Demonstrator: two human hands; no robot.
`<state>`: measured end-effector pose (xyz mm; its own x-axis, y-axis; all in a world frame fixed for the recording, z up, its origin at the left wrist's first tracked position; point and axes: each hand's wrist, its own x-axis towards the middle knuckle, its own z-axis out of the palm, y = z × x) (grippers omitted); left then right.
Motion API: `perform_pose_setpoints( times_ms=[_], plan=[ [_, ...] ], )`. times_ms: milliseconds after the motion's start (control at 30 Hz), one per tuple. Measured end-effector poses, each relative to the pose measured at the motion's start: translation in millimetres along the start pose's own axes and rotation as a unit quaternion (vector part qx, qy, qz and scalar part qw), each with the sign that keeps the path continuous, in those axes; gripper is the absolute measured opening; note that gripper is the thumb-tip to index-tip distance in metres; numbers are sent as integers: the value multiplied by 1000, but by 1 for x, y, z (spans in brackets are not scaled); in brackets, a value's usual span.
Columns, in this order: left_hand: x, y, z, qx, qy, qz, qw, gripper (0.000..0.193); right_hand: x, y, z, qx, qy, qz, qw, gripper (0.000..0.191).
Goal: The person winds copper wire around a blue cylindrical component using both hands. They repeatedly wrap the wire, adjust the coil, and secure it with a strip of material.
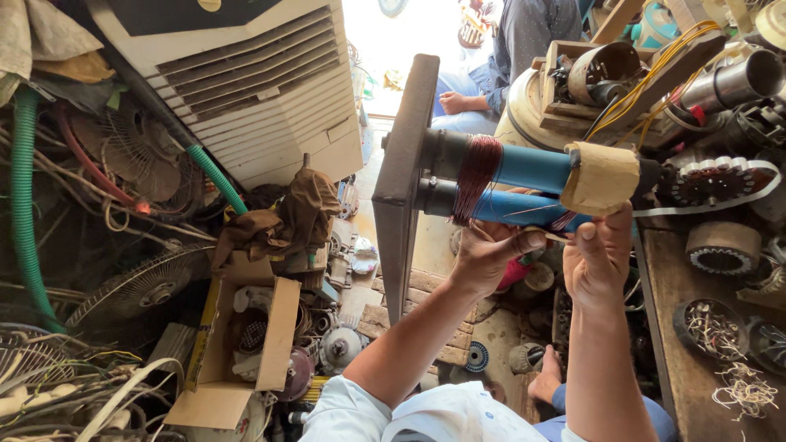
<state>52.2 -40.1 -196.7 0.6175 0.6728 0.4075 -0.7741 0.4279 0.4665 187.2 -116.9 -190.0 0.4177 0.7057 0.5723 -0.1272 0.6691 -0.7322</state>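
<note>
Two blue tubes (532,168) stick out sideways from a dark metal plate (401,180). A band of thin copper wire (475,176) is wound around both tubes. A tan paper wrap (602,176) covers the end of the upper tube. My left hand (491,254) sits under the lower tube and pinches a thin copper strand (536,214) that leads off the coil. My right hand (602,262) grips the lower tube's end just below the tan wrap, its thumb touching the wrap's edge.
A white air cooler (254,90) and a green hose (217,176) stand at the left over piles of fan grilles and wires. An open cardboard box (246,327) holds motor parts. Stator cores (720,245) lie on the right bench. Another person (499,57) sits behind.
</note>
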Motion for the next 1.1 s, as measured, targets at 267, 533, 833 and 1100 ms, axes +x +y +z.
perform_pose_setpoints(
  times_ms=[267,533,833,1100],
  plan=[
    [-1,-3,-2,3,-4,20,1000,46,0,1,1,0,6,0,1000,35],
    [0,-5,-3,3,12,9,1000,49,0,2,-3,-5,-1,-1,1000,34],
    [-2,-3,-1,-1,10,9,1000,46,-2,3,-3,-2,-3,-3,1000,31],
    [-1,-4,-2,12,6,23,1000,56,1,-6,7,-24,-7,-4,1000,35]
  ],
)
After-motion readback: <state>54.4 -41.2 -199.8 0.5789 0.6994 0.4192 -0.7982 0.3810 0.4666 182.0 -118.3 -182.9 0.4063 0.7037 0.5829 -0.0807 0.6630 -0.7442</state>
